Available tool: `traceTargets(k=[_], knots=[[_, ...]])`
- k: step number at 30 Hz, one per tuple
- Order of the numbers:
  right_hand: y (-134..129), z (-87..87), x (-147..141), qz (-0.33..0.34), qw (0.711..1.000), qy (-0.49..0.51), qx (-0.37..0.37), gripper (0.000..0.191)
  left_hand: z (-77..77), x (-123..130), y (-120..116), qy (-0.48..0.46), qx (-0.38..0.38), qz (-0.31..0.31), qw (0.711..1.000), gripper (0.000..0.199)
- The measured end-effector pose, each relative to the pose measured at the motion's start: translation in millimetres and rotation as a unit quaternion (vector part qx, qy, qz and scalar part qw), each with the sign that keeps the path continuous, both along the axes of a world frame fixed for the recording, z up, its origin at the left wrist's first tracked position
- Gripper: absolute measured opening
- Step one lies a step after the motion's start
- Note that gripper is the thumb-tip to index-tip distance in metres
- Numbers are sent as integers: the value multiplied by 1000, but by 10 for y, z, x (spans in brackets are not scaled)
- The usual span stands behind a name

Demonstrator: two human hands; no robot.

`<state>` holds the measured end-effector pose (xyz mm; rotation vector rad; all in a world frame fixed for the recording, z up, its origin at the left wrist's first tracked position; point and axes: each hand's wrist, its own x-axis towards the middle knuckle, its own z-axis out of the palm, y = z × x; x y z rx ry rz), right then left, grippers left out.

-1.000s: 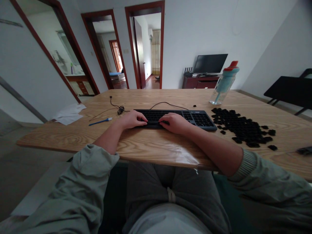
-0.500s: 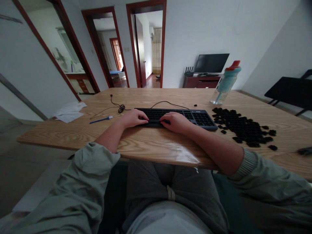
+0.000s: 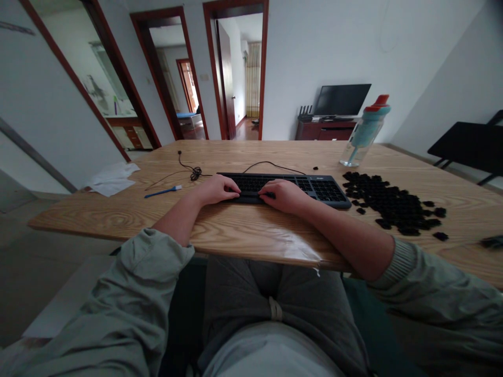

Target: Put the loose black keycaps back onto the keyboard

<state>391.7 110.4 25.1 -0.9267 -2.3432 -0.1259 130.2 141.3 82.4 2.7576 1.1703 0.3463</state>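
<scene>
A black keyboard [image 3: 328,191] lies along the front part of the wooden table, its keys looking bare of caps. My left hand [image 3: 217,189] grips its left end, thumb and fingertips pressed at the front edge. Over the middle of the keyboard, my right hand [image 3: 283,195] has its fingers curled in a pinch by the lower rows. A small dark piece shows under those fingers, too hidden to name. To the right spreads a heap of black keycaps [image 3: 387,201], with a few loose ones around it.
A clear water bottle [image 3: 363,133] with a red lid stands behind the keycaps. Left of the keyboard lie a blue-handled brush [image 3: 163,191], a coiled cable [image 3: 195,173] and white tissues [image 3: 112,179]. A dark object [image 3: 493,242] sits at the table's right edge.
The view has shifted very slightly. My right hand has moved a touch to the right over the keyboard; my left hand stays at its end.
</scene>
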Motion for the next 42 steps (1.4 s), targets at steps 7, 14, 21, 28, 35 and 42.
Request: traceTargets(k=[7,14,21,28,35,42], knots=[[-26,-13,-19,-7,999,-24,24,23,16,138,-194,138,118,8,983,31],[-109,-28,-30,-19,997,-51,52,30,-139,130,-412,185,197,37,962,39],[-97,-31,13,-4,999,14,42,27,-186,168,-392,148,250,27,957,35],[-62,294,568,-119,963,231,65,27,-234,295,-428,51,267,-57,961,39],[-75,470,1353,-316,915,248,41,29,-125,472,-418,150,203,-42,967,38],[-188,354,2231,-460,856,232,-52,29,120,492,-71,111,47,-25,992,34]])
